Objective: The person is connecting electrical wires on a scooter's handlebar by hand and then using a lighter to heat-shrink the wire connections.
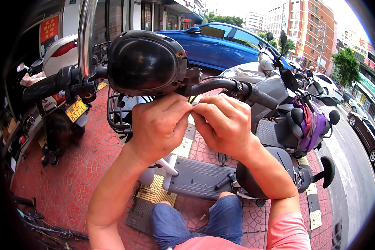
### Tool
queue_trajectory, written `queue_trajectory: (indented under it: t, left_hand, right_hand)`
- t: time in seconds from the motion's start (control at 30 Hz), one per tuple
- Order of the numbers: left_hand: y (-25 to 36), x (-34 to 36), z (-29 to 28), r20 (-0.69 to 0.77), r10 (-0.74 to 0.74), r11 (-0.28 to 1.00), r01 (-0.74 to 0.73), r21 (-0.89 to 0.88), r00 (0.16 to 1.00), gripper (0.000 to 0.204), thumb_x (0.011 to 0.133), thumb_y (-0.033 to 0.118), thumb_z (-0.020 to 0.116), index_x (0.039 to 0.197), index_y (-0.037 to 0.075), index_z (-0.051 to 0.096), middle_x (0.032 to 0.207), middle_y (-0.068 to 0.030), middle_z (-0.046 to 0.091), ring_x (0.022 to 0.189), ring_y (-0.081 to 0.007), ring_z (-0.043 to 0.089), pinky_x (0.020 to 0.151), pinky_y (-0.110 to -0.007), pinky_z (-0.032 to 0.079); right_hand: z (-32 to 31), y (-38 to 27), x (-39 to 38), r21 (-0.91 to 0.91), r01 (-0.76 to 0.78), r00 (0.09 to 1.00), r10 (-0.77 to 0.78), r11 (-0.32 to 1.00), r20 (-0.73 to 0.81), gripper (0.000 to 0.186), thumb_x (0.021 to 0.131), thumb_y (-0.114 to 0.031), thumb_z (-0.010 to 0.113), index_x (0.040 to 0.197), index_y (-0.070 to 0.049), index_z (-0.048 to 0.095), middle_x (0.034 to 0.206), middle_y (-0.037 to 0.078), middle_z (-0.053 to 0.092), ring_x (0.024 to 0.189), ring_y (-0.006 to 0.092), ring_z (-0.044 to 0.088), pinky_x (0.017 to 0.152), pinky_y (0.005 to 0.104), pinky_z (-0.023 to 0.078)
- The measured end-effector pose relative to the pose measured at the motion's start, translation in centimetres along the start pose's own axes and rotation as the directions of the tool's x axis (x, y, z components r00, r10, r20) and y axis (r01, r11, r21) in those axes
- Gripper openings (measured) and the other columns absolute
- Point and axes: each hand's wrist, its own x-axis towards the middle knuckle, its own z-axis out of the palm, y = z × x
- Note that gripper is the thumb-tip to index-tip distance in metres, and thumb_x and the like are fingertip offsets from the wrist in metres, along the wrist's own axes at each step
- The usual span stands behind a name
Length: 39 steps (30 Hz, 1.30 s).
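Note:
My left hand [158,127] and my right hand [224,123] meet at their fingertips just under the black headlight housing [143,62] of a scooter. Both have fingers pinched on something small that I cannot make out; thin dark and yellowish wires [191,98] show just above them. The handlebar [212,85] runs right from the housing to a dark grip [264,98], with another grip [41,89] at left. A black front basket [114,114] is partly behind my left hand. Below my arms lie the grey footboard [196,173], with a black cylindrical part [224,181] on it, and the black seat [258,175].
Parked scooters stand left [60,54] and right [271,129], the right one carrying a purple bag [312,129]. A blue car [202,48] is beyond. A rider [309,74] is on the street at right. Bicycles [41,225] lie in view at lower left, on red paving [87,158].

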Motion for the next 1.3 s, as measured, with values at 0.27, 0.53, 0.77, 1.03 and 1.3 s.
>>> queue_trajectory:
  t: [0.27, 0.53, 0.77, 1.03, 1.3]
  left_hand:
    - [-0.4, -0.2, 0.7, -0.072, 0.047, 0.998, -0.044, 0.048, 0.996, 0.015, 0.084, 0.001, 0.077, 0.097, 0.007, 0.071, 0.09, -0.006, 0.074, 0.075, -0.0279, 0.074, 0.061, -0.038, 0.058]
    - [-1.0, -0.7, 1.3, -0.101, 0.106, 0.992, -0.098, 0.079, 0.989, 0.015, 0.084, 0.001, 0.075, 0.096, 0.007, 0.067, 0.089, -0.0056, 0.072, 0.072, -0.0266, 0.073, 0.059, -0.038, 0.056]
    - [-0.8, -0.5, 0.7, -0.046, 0.087, 0.995, -0.085, 0.048, 0.995, 0.023, 0.08, -0.007, 0.078, 0.099, 0.003, 0.068, 0.091, -0.0119, 0.074, 0.072, -0.0303, 0.073, 0.061, -0.038, 0.057]
    - [-0.4, -0.3, 0.3, -0.017, 0.028, 0.999, -0.028, 0.021, 0.999, 0.021, 0.081, -0.006, 0.077, 0.098, 0.003, 0.069, 0.089, -0.0112, 0.073, 0.068, -0.0282, 0.072, 0.059, -0.037, 0.055]
    - [-0.6, -0.5, 0.6, -0.041, 0.026, 1.0, -0.025, 0.011, 0.999, 0.017, 0.082, -0.001, 0.075, 0.096, 0.006, 0.068, 0.087, -0.0075, 0.072, 0.072, -0.0284, 0.073, 0.06, -0.04, 0.056]
  right_hand:
    - [0.8, -0.7, -0.6, 0.172, -0.226, 0.974, 0.22, 0.959, 0.056, 0.016, 0.08, -0.001, 0.076, 0.09, -0.005, 0.066, 0.081, 0.009, 0.064, 0.068, 0.0275, 0.066, 0.058, 0.0381, 0.052]
    - [1.9, -0.8, -1.7, 0.66, -0.726, 0.427, 0.627, -0.191, 0.651, 0.01, 0.094, -0.011, 0.063, 0.091, -0.001, 0.065, 0.078, 0.007, 0.064, 0.061, 0.0186, 0.063, 0.055, 0.034, 0.049]
    - [1.7, -1.6, -1.5, 0.707, -0.69, 0.467, 0.649, -0.156, 0.6, 0.01, 0.096, -0.01, 0.066, 0.101, 0.0, 0.065, 0.083, 0.008, 0.066, 0.059, 0.017, 0.063, 0.056, 0.0309, 0.052]
    - [1.8, -0.4, -1.4, 0.08, -0.096, 0.986, 0.106, 0.992, -0.126, 0.023, 0.077, -0.001, 0.08, 0.098, -0.006, 0.07, 0.091, 0.007, 0.071, 0.071, 0.0253, 0.069, 0.061, 0.036, 0.055]
    - [1.9, -0.4, -1.2, 0.122, -0.107, 0.988, 0.119, 0.987, -0.094, 0.018, 0.076, -0.001, 0.079, 0.09, -0.006, 0.069, 0.085, 0.007, 0.069, 0.067, 0.0255, 0.067, 0.058, 0.0348, 0.053]
